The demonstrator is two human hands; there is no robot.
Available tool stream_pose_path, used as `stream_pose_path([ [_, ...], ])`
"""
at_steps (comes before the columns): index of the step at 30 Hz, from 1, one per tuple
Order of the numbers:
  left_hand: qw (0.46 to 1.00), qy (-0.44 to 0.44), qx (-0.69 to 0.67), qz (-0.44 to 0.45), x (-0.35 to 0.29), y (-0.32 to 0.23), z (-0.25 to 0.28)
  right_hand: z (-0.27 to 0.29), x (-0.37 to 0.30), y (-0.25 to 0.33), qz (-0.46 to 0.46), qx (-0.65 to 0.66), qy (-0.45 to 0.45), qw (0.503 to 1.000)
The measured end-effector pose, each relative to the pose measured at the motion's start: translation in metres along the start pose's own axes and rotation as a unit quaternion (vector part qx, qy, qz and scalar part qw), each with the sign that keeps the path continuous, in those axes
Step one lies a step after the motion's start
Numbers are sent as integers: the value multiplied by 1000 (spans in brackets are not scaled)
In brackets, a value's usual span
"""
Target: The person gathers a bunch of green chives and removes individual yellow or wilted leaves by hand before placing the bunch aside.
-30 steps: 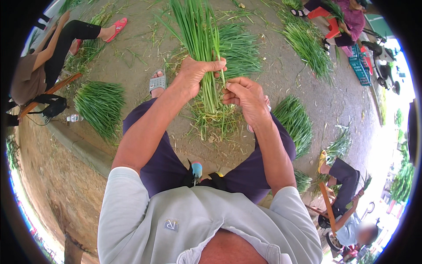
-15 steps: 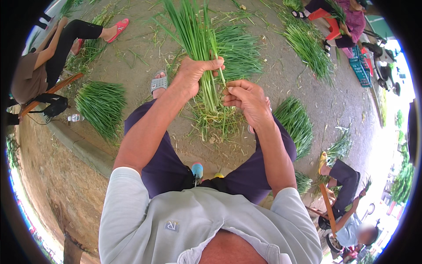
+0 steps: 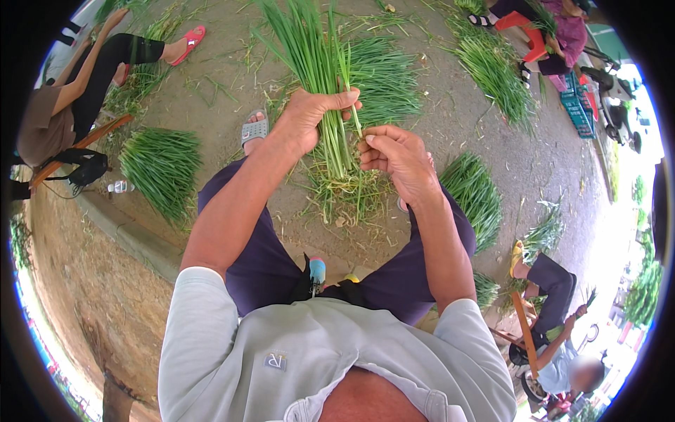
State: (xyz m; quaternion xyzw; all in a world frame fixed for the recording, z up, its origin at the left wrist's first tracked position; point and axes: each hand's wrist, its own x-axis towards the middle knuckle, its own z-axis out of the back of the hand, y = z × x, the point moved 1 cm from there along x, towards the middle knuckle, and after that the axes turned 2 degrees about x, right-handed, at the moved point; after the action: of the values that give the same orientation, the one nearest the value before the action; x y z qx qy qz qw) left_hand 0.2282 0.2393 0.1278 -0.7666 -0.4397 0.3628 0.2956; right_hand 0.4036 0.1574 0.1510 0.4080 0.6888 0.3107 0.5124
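Note:
My left hand (image 3: 314, 118) is closed around a bunch of Chinese chives (image 3: 306, 53), leaves pointing away from me and pale stems hanging below the fist. One stalk (image 3: 354, 116) stands apart at the bunch's right side, near my left thumb. The fingertips of my right hand (image 3: 394, 156) pinch the lower end of that stalk. Under both hands lies a heap of yellowish trimmings (image 3: 348, 197). Just beyond, a pile of chives (image 3: 383, 81) rests on the ground.
More chive piles lie at left (image 3: 162, 172) and right (image 3: 472, 200). People sit at the left (image 3: 63, 105), far right (image 3: 562, 42) and lower right (image 3: 559, 337). A teal crate (image 3: 578, 105) stands far right. A bottle (image 3: 121, 186) lies by the curb (image 3: 130, 232).
My hands have barely shifted; the right one still pinches the single stalk, slightly farther right. The person at the left has raised an arm.

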Motion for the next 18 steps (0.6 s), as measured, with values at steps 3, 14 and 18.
stream_pose_path([
  [3, 1000, 0, 9, 4, 0, 1, 0, -4, 0, 3, -15, -7, -6, 1000],
  [14, 1000, 13, -9, 24, 2, 2, 0, 1, -1, 0, -3, 34, -1, 999],
  [18, 1000, 19, 2, 23, 1, -1, -4, -1, -1, 2, -8, 26, -21, 999],
])
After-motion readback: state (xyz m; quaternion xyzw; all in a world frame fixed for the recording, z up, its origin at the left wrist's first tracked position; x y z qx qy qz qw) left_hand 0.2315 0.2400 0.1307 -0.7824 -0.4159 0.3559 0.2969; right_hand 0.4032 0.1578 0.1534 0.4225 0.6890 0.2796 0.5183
